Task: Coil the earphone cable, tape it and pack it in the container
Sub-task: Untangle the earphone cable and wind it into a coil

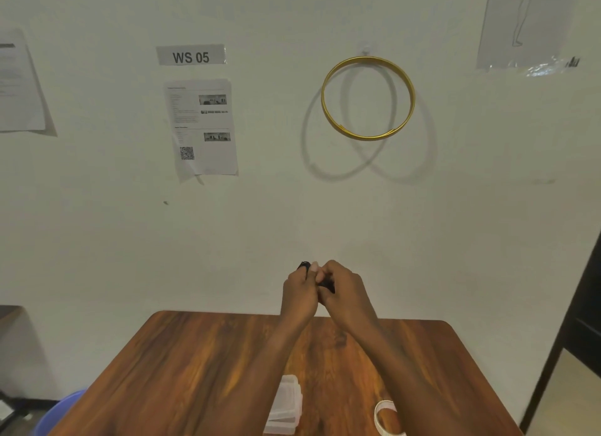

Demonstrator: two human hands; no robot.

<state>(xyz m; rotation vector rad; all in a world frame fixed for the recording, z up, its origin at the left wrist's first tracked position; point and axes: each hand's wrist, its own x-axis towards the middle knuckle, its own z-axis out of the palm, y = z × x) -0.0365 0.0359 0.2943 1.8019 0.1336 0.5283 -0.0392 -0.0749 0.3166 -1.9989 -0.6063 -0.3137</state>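
Both hands are raised together above the far edge of the wooden table [195,370]. My left hand [300,292] and my right hand [341,289] pinch a small black bundle, the earphone cable [327,284], between them; a black bit pokes out above my left fingers. Most of the cable is hidden by my fingers. A clear plastic container [286,406] lies on the table near me, between my forearms. A roll of clear tape [387,416] sits to its right, partly under my right forearm.
A white wall stands right behind the table, with a gold hoop [367,97], a "WS 05" label [191,56] and paper sheets. A blue bin [61,413] sits on the floor at the left. A dark frame [572,322] runs down the right.
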